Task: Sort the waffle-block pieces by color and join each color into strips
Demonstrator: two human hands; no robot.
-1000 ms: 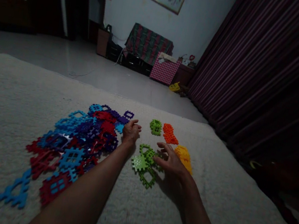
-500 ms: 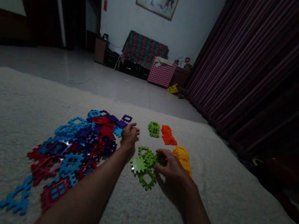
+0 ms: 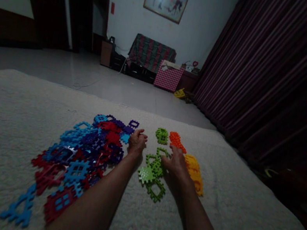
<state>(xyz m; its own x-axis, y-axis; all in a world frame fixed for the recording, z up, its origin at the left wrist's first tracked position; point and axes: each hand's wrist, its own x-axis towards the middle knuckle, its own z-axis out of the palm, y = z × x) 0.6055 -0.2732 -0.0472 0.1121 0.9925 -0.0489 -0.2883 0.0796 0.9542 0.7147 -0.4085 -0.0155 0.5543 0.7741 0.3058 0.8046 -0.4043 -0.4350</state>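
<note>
Bright plastic interlocking building pieces lie on a pale, textured cover. My left hand (image 3: 137, 142) rests at the right edge of a mixed heap of blue (image 3: 76, 171), red (image 3: 112, 137) and purple (image 3: 92, 142) pieces; its fingers are loosely bent and apart, with nothing visible in them. On the right, my right hand (image 3: 177, 163) has its thumb and fingers around the edge of a green frame-shaped building piece (image 3: 162, 152). Just below it several loose green pieces (image 3: 146, 175) overlap. Part of the held edge is hidden by my fingers.
Beyond my right hand lie a small green stack (image 3: 162, 135) and an orange stack (image 3: 176, 139). Yellow pieces (image 3: 195, 174) sit to its right. A blue triangular piece (image 3: 20, 206) lies at the near left. Purple curtains (image 3: 256, 69) hang at the right, past the cover's edge.
My right hand has moved forward, away from me, and a green frame piece now shows at its fingers. My left hand stays beside the mixed heap. The view has shifted slightly.
</note>
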